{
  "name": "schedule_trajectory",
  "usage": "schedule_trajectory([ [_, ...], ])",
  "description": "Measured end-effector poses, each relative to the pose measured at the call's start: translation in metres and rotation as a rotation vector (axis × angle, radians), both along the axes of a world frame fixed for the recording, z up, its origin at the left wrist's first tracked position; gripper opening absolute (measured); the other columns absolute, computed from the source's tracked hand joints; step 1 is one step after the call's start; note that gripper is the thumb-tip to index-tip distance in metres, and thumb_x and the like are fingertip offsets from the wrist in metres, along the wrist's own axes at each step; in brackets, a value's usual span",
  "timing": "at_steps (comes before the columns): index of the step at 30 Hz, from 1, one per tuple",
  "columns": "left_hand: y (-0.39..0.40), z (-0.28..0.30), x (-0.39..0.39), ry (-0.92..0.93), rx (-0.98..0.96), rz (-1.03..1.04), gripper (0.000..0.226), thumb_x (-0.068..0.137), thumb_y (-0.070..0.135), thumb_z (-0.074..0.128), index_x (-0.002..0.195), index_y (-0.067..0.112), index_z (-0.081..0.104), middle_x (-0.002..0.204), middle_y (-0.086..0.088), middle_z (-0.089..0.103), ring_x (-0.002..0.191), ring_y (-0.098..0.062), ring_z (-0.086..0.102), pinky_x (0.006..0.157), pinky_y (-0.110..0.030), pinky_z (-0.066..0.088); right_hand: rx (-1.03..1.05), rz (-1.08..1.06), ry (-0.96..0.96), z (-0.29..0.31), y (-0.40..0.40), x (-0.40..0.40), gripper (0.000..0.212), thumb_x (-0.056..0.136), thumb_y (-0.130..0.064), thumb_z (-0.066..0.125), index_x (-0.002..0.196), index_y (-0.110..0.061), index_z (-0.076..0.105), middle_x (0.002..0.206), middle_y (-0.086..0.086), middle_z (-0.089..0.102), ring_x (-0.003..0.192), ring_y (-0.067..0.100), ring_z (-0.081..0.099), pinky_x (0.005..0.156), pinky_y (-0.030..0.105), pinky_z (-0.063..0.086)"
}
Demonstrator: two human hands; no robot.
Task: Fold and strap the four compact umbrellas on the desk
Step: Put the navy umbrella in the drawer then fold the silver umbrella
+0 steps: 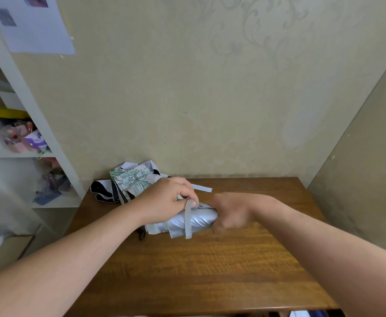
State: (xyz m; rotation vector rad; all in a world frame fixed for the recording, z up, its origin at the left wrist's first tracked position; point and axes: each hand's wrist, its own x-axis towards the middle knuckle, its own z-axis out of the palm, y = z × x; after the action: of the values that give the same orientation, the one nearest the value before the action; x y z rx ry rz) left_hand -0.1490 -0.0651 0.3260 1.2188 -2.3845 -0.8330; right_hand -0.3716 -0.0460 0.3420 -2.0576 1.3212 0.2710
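So the person is working on the silver umbrella (194, 221), which is lying rolled up on the wooden desk (210, 266), roughly mid-desk toward the wall side; its grey strap (188, 221) is hanging loose across the roll, not fastened. The left hand (166, 199) is sitting on top of the silver umbrella, fingers curled and pinching the top of that strap; the right hand (229, 213) is blurry but looks to be gripping the right end of the roll in a closed fist. Behind the silver umbrella, on the far-left side, a floral umbrella (131, 179) is lying in a messy, unfolded heap; a pale strap (202, 188) is poking out just behind the left hand.
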Motion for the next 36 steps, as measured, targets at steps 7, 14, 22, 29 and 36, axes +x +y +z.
schedule_trajectory([
  [7,0.003,0.011,0.000,-0.091,0.026,-0.101,0.027,0.098,0.021,0.071,0.092,0.046,0.080,0.112,0.024,0.059,0.102,-0.004,0.059,0.090,-0.030,0.052,0.158,-0.055,-0.049,0.003,0.006,-0.001,0.020,0.083,-0.009,0.069,0.073,-0.016,0.054,0.050,-0.007,0.049,0.045,0.017,0.043,0.046,0.024,0.035],
  [14,0.003,0.003,0.005,-0.191,0.046,-0.123,0.015,0.099,0.045,0.065,0.107,0.047,0.077,0.113,0.026,0.064,0.107,0.007,0.057,0.099,-0.032,0.049,-0.146,0.046,0.153,0.003,0.012,0.002,0.019,0.076,-0.025,0.076,0.077,-0.022,0.057,0.073,-0.002,0.062,0.061,0.017,0.057,0.054,0.031,0.043],
  [22,0.002,0.000,0.005,-0.163,0.074,-0.072,0.011,0.096,0.047,0.068,0.093,0.047,0.078,0.106,0.028,0.067,0.102,0.005,0.061,0.097,-0.033,0.051,-0.312,0.118,0.228,0.003,0.015,0.007,0.020,0.077,-0.030,0.072,0.080,-0.025,0.052,0.078,-0.006,0.060,0.067,0.011,0.055,0.055,0.031,0.045],
  [29,0.004,0.008,0.009,0.008,0.103,0.072,0.016,0.099,0.033,0.067,0.089,0.038,0.079,0.105,0.021,0.071,0.098,-0.009,0.067,0.095,-0.041,0.056,-0.384,0.113,0.172,0.003,0.015,0.007,0.024,0.078,-0.030,0.071,0.079,-0.027,0.047,0.076,-0.007,0.057,0.068,0.010,0.053,0.056,0.034,0.046],
  [36,0.004,0.012,0.012,-0.141,0.194,0.059,0.025,0.105,0.045,0.053,0.085,0.045,0.069,0.090,-0.013,0.068,0.067,-0.017,0.048,0.065,-0.036,0.044,-0.499,0.137,0.178,-0.004,0.021,0.007,0.025,0.080,-0.030,0.069,0.082,-0.026,0.044,0.071,-0.009,0.048,0.061,0.007,0.041,0.051,0.029,0.029],
])
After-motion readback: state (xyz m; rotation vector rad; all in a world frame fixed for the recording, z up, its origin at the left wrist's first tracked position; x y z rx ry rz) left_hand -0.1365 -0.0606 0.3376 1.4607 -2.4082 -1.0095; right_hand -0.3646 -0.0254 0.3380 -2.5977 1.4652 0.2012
